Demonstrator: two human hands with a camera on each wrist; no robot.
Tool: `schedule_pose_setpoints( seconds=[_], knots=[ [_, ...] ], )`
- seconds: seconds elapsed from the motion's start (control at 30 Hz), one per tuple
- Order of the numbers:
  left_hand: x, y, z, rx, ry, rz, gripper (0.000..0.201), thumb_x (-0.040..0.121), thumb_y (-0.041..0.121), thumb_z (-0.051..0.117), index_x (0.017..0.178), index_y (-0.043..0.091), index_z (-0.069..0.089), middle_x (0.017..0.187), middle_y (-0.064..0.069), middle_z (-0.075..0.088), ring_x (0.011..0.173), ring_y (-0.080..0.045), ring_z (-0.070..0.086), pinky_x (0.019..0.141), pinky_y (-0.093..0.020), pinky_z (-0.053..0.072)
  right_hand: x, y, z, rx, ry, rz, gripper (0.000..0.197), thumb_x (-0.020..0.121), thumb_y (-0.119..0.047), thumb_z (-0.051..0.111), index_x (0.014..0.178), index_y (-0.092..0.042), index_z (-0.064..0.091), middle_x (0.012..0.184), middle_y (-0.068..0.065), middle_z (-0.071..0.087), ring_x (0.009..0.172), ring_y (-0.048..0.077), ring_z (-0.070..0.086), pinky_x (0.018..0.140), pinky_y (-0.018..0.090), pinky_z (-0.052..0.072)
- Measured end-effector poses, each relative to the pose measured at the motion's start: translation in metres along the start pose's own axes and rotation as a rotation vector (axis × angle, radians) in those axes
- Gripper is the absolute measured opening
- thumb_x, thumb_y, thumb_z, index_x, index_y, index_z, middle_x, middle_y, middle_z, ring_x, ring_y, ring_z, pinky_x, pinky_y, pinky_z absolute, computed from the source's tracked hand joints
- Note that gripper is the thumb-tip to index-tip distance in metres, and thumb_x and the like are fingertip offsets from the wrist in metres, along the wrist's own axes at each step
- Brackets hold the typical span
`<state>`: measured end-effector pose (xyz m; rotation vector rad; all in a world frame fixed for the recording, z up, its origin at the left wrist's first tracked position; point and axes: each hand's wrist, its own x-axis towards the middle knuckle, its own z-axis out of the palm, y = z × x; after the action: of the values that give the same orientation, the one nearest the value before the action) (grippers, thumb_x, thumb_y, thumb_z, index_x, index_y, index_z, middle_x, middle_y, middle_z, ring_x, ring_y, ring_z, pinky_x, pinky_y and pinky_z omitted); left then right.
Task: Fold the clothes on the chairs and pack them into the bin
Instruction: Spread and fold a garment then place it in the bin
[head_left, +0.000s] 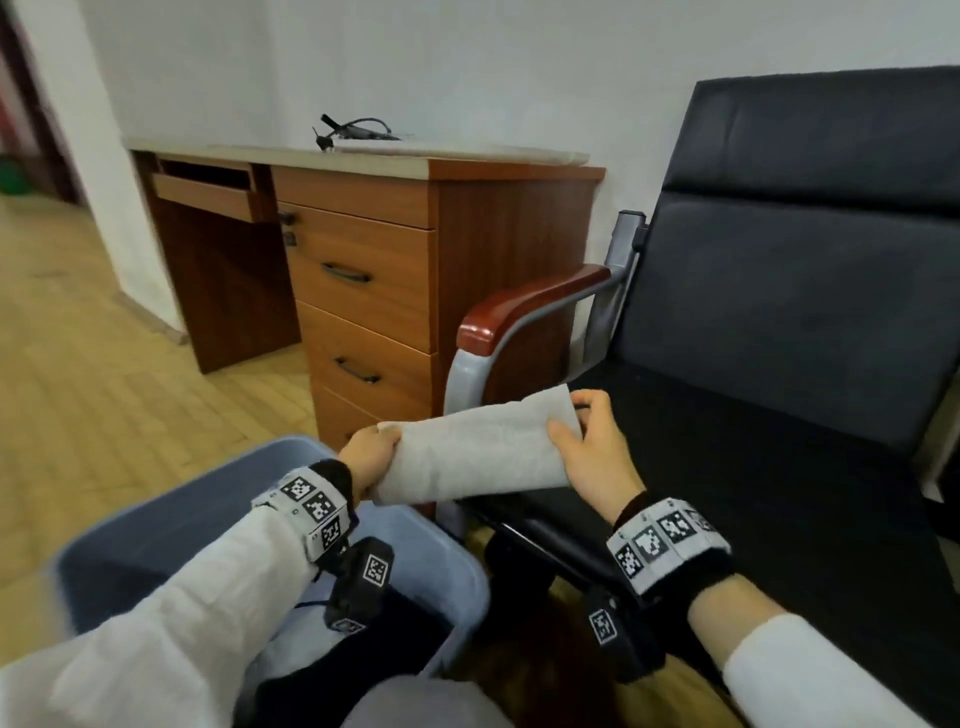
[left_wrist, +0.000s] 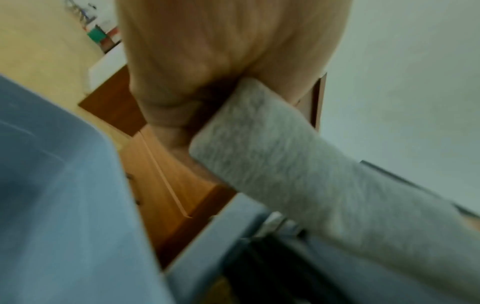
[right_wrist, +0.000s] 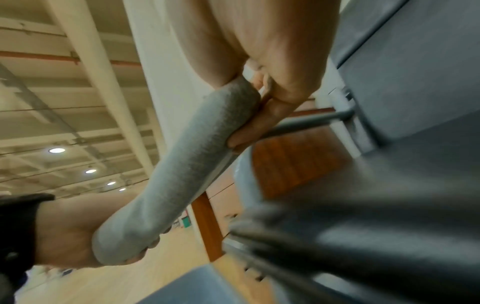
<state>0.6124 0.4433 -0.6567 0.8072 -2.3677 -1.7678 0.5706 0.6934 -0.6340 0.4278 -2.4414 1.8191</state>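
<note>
A folded light-grey garment (head_left: 475, 452) hangs in the air between both hands, over the gap between the black chair (head_left: 779, 364) and the blue bin (head_left: 457, 587). My left hand (head_left: 369, 457) grips its left end, seen close in the left wrist view as grey knit (left_wrist: 298, 181) under the curled fingers (left_wrist: 168, 123). My right hand (head_left: 587, 441) pinches its right end, thumb on top and fingers beneath (right_wrist: 249, 133); the garment (right_wrist: 182, 174) runs down to the left hand (right_wrist: 67, 232). Dark folded clothes (head_left: 405, 639) lie inside the bin.
A wooden desk with drawers (head_left: 363, 286) stands right behind the bin, a black cable (head_left: 353, 130) on its top. The chair's red-brown armrest (head_left: 524, 306) juts out just above the garment. Wooden floor (head_left: 104, 389) spreads to the left.
</note>
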Motion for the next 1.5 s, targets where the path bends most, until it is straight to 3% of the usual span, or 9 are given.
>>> schedule_pose_setpoints(
  seconds=[0.2,0.4,0.57,0.77,0.93,1.2,1.33,1.43,1.5],
  knots=[
    [0.024,-0.113,-0.071,0.261,0.356,-0.051,0.049,0.101,0.033,0.032,0.118,-0.005,0.059,0.124,-0.028,0.056,0.114,-0.04,0.052,0.095,-0.039,0.039,-0.004,0.017,0.122,-0.139,-0.232,0.055,0.019,0.094,-0.009,0.049,0.106,-0.023,0.043,0.106,-0.002,0.053,0.092,0.013,0.053,0.075,0.024,0.042],
    [0.049,-0.211,-0.109,0.182,0.351,-0.263,0.039,0.099,0.022,0.04,0.108,-0.01,0.061,0.119,-0.029,0.059,0.111,-0.038,0.055,0.093,-0.036,0.04,0.015,0.063,0.223,-0.24,-0.378,0.329,0.022,0.09,-0.012,0.056,0.109,-0.015,0.045,0.105,0.004,0.052,0.096,0.021,0.054,0.079,0.03,0.043],
    [0.083,-0.278,-0.116,0.212,0.275,-0.532,0.045,0.092,0.022,0.043,0.126,-0.004,0.055,0.13,-0.024,0.054,0.12,-0.036,0.052,0.103,-0.04,0.041,0.05,0.162,0.308,-0.396,-0.545,0.572,0.097,0.041,-0.038,0.068,0.128,-0.002,0.045,0.127,0.015,0.054,0.117,0.034,0.055,0.091,0.038,0.047],
    [0.095,-0.293,-0.111,0.494,0.135,-0.65,0.042,0.102,0.018,0.032,0.138,-0.001,0.043,0.144,-0.017,0.043,0.133,-0.029,0.041,0.094,-0.021,0.036,0.022,0.145,0.334,-0.646,-0.716,0.404,0.033,0.085,-0.005,0.055,0.112,-0.019,0.044,0.13,0.011,0.048,0.12,0.027,0.049,0.092,0.023,0.038],
    [0.102,-0.316,-0.114,0.699,-0.008,-0.564,0.045,0.101,0.026,0.035,0.142,0.008,0.038,0.148,-0.01,0.039,0.137,-0.024,0.038,0.111,-0.028,0.031,0.017,0.179,0.351,-0.69,-0.691,0.391,0.026,0.086,-0.007,0.055,0.11,-0.018,0.052,0.126,0.011,0.055,0.113,0.028,0.055,0.093,0.027,0.044],
    [0.107,-0.327,-0.114,0.859,-0.289,-0.563,0.038,0.099,0.014,0.039,0.133,0.001,0.049,0.141,-0.014,0.047,0.13,-0.025,0.045,0.105,-0.03,0.034,0.015,0.202,0.356,-0.858,-0.718,0.459,0.038,0.093,-0.012,0.05,0.131,-0.007,0.05,0.136,0.013,0.053,0.125,0.03,0.052,0.103,0.033,0.043],
    [0.104,-0.333,-0.104,0.992,-0.447,-0.6,0.035,0.095,0.015,0.045,0.127,0.003,0.055,0.135,-0.011,0.054,0.124,-0.027,0.052,0.094,-0.029,0.046,0.012,0.203,0.357,-0.856,-0.772,0.437,0.028,0.091,-0.015,0.052,0.116,-0.005,0.061,0.121,0.011,0.063,0.118,0.028,0.058,0.094,0.028,0.048],
    [0.107,-0.353,-0.097,1.004,-0.401,-0.668,0.041,0.091,0.025,0.051,0.129,0.01,0.055,0.136,-0.01,0.054,0.123,-0.028,0.052,0.099,-0.038,0.046,0.013,0.194,0.352,-0.847,-0.782,0.398,0.012,0.091,-0.013,0.05,0.093,-0.01,0.062,0.103,0.011,0.061,0.113,0.029,0.06,0.082,0.025,0.045],
    [0.104,-0.346,-0.096,0.918,-0.294,-0.688,0.043,0.092,0.027,0.05,0.132,0.01,0.052,0.138,-0.011,0.051,0.126,-0.028,0.05,0.106,-0.039,0.041,0.015,0.187,0.347,-0.817,-0.777,0.359,0.024,0.092,-0.014,0.049,0.113,-0.015,0.061,0.122,0.007,0.061,0.118,0.028,0.056,0.093,0.027,0.045]
  ],
)
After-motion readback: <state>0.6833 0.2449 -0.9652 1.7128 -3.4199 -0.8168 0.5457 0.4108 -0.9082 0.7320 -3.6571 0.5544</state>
